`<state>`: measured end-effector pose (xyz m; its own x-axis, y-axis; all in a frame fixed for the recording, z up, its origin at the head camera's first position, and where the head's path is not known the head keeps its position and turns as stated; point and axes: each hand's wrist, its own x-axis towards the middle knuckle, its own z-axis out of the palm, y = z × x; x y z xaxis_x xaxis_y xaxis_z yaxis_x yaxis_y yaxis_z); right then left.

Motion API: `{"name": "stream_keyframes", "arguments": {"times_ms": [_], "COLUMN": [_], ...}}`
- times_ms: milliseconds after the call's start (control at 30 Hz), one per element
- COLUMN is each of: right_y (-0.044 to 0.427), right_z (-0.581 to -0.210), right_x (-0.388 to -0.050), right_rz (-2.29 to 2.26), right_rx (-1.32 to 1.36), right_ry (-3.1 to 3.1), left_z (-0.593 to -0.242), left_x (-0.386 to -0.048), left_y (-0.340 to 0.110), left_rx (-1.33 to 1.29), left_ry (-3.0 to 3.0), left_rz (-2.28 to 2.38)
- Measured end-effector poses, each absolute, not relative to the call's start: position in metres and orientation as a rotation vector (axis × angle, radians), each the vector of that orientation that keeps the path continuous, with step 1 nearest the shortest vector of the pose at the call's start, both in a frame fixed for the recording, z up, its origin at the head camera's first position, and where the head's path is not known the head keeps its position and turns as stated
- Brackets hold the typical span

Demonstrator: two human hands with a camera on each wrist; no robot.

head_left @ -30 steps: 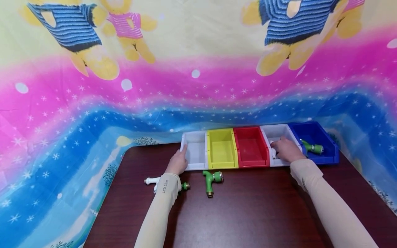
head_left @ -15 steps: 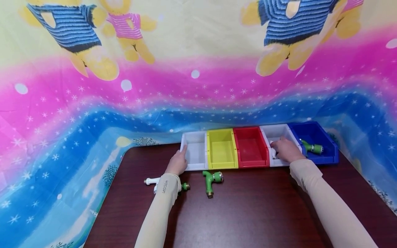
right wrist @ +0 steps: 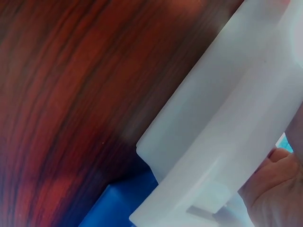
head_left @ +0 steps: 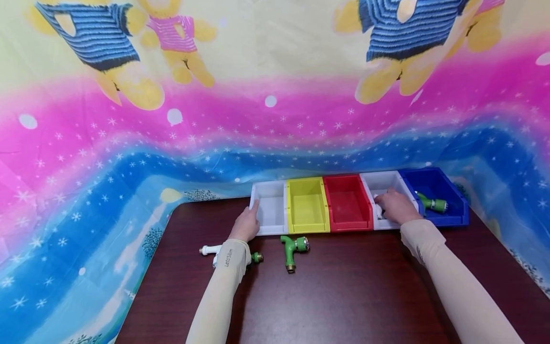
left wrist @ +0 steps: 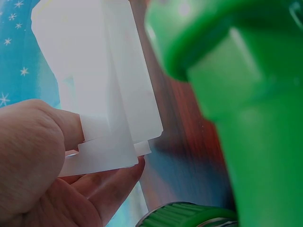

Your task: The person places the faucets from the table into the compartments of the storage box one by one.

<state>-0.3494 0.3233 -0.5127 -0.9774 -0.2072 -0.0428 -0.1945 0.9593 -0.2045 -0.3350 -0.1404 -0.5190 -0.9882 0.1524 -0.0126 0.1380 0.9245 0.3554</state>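
Your dark wood-grain table [head_left: 343, 286] meets a cartoon-printed backdrop [head_left: 275, 119]. On it, your left hand [head_left: 246, 226] grips the row's left-end white bin [head_left: 270, 212]; your right hand [head_left: 397, 206] dips into the second white bin [head_left: 382, 179], its hold unclear.

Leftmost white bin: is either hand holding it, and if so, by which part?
Yes: the left hand grips the leftmost white bin at its left side, toward the near end.

Left sleeve [head_left: 229, 267] partly hides the white tap [head_left: 209, 250]; right hand [head_left: 396, 206], something white [head_left: 379, 212].
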Motion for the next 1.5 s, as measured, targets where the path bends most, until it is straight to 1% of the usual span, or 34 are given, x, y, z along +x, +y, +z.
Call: {"name": "stream_keyframes", "arguments": {"times_ms": [333,667,967,1200,1500], "right_y": [0.324,0.325,0.325,0.328,0.325], "right_z": [-0.509,-0.51,-0.512,-0.512,-0.499], "right_x": [-0.349,-0.349,-0.348,-0.345,-0.339], "right_rz": [-0.28,-0.32,-0.336,-0.41,-0.425], "right_rx": [-0.335,-0.293,-0.324,-0.272,-0.243], "right_ry": [3.05,3.03,3.015,2.963,2.971], "left_z": [-0.517,-0.516,-0.517,-0.516,-0.519], "left_x": [-0.336,-0.336,-0.334,-0.332,-0.335], "left_y": [-0.14,-0.139,-0.14,-0.139,-0.141], "left_rx": [0.221,0.208,0.19,0.206,0.206], "left_ry": [3.032,3.015,3.003,3.006,3.017], "left_rz": [0.574,0.595,0.596,0.581,0.586]}}
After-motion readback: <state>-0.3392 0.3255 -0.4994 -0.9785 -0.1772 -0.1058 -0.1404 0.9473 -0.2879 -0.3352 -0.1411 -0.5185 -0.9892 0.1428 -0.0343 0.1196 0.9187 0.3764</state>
